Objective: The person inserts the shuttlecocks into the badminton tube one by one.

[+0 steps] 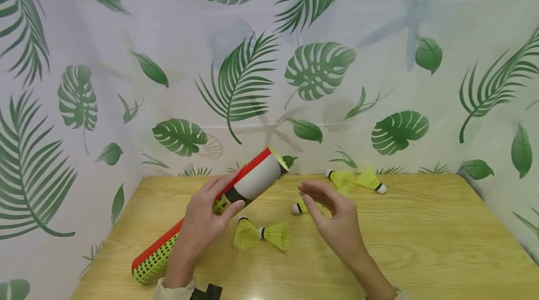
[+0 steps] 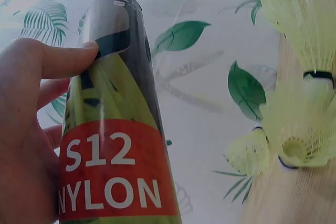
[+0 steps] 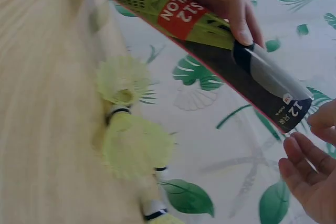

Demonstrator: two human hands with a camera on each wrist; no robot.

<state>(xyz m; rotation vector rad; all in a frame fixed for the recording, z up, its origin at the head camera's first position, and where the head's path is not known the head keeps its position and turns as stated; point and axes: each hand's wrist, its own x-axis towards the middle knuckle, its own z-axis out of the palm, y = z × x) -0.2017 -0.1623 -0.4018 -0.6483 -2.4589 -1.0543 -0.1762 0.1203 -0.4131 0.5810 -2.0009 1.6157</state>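
S12 nylon shuttlecock tube [image 1: 254,182] slants over the left part of a wooden table [image 1: 421,230], raised end toward the table's back edge, far end low near its left edge. The left hand [image 1: 202,218] curls round the tube, thumb laid along the printed wrap; the right hand [image 1: 337,225], fingers loosely bent and nothing seen in them, hovers over the table's middle, near the raised end. With one hand bearing the load, the smooth, tilted barrel could slip if that grip eases, landing on the front pair of shuttlecocks [image 1: 275,236] at the table's left-centre and bending their skirts. A careless sweep by the right hand could knock the lone shuttlecock [image 1: 297,208] at mid-table, half hidden behind it, or push the rear pair of shuttlecocks [image 1: 369,179] against the back edge. Whether the raised end is capped cannot be told; uncapped, anything inside could spill under a downward tip.
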